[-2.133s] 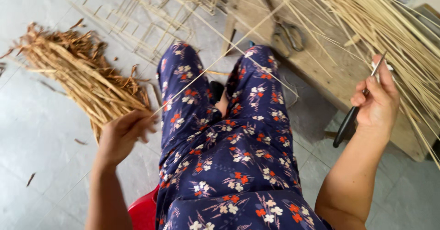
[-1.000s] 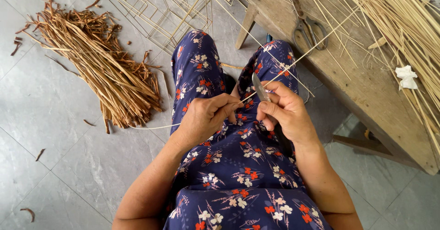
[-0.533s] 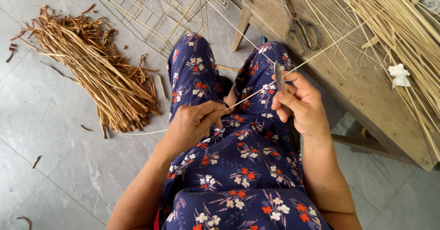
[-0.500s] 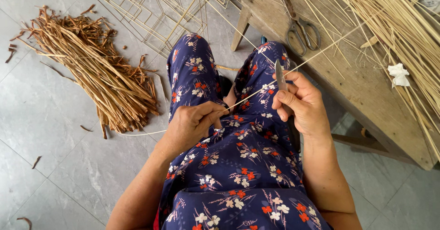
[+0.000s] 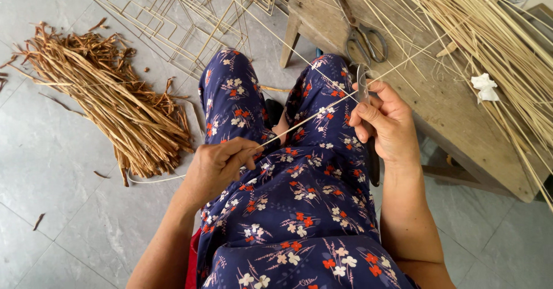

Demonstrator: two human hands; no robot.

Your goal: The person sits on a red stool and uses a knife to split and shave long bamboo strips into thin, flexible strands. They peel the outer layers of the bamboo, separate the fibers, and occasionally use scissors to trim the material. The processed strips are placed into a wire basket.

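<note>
My left hand [image 5: 218, 165] rests over my left thigh and pinches the near end of a thin pale reed strip [image 5: 311, 116], which runs up and to the right across my lap. My right hand [image 5: 385, 122] is closed on a knife [image 5: 364, 90]; its blade stands upright against the strip, and the dark handle pokes out below my wrist. I sit in blue flowered trousers [image 5: 288, 197].
A heap of brown peeled bark strips [image 5: 109, 99] lies on the grey tiled floor at left. A low wooden bench [image 5: 455, 105] at right carries scissors [image 5: 360, 33], a bundle of pale reeds [image 5: 489, 30] and a white scrap [image 5: 485, 87]. Square reed frames [image 5: 173, 18] lie ahead.
My hands came together over my lap, then drew apart: the left slid down and left along the strip, the right with the knife moved up and right.
</note>
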